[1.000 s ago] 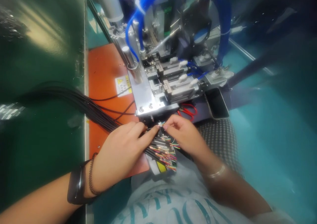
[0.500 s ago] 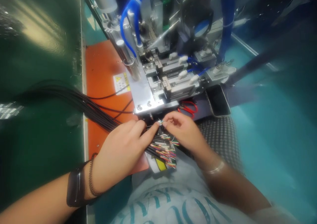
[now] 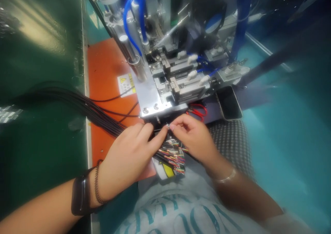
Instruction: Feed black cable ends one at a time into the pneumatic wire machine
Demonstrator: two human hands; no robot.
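Note:
Black cables (image 3: 100, 118) run from the left across the orange base and pass beneath my left hand (image 3: 131, 149). Their stripped ends, a bundle of thin coloured wires (image 3: 176, 160), fan out below my fingers. My left hand's thumb and fingers are closed on a cable end at the front edge of the machine. Opposite it, my right hand (image 3: 192, 132) pinches the fine wires of that same end between thumb and forefinger. The fingertips of both hands almost meet; the exact wires between them are too small to tell.
A metal machine (image 3: 178, 79) with blue air tubes stands behind my hands on an orange base plate (image 3: 103, 68). Red-handled scissors or pliers (image 3: 198, 111) and a phone (image 3: 229, 103) lie to the right. A warning label (image 3: 126, 85) is on the base.
Both hands stay in nearly the same place, with the fingertips slightly shifted at the cable end. The camera view has moved a little.

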